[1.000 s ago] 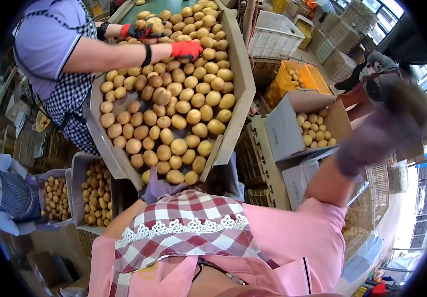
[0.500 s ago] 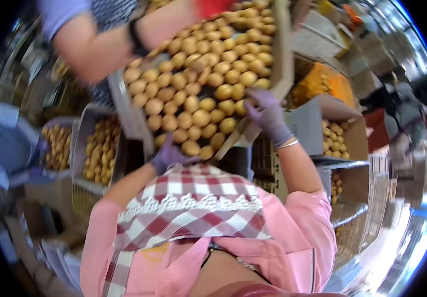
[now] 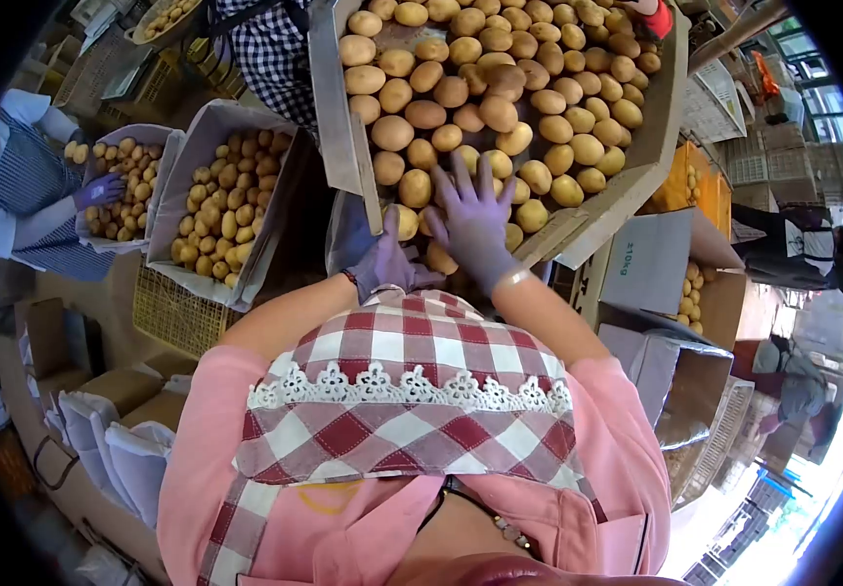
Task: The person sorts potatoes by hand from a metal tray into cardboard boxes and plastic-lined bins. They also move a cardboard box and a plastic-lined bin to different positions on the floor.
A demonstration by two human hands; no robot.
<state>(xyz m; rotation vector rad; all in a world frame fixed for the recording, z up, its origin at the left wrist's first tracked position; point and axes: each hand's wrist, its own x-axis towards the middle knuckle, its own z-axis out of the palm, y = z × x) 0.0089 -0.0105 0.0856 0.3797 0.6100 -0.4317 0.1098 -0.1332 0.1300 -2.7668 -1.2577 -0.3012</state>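
Round brown-yellow potatoes [image 3: 449, 92] cover the sorting tray, whose wooden side board [image 3: 578, 227] narrows towards my apron. My right hand [image 3: 477, 223], in a purple glove, lies over the potatoes near the tray's mouth, its fingers spread and touching several of them. At the mouth's left side is my left hand [image 3: 382, 262], also gloved, thumb raised and fingers stretched towards the right. One potato [image 3: 440, 258] sits between my two hands. The underside of my left hand is hidden.
Left of the tray stand a lined crate [image 3: 169, 256] of potatoes and a co-worker's gloved hand [image 3: 99, 191] at another crate. On the right are cardboard boxes [image 3: 636, 264] with potatoes. Another person's red glove [image 3: 658, 20] reaches the tray's far right corner.
My right hand has come off the right side board onto the potatoes, closer to my left hand. The co-worker's arm no longer crosses the tray's far left. The view has shifted.
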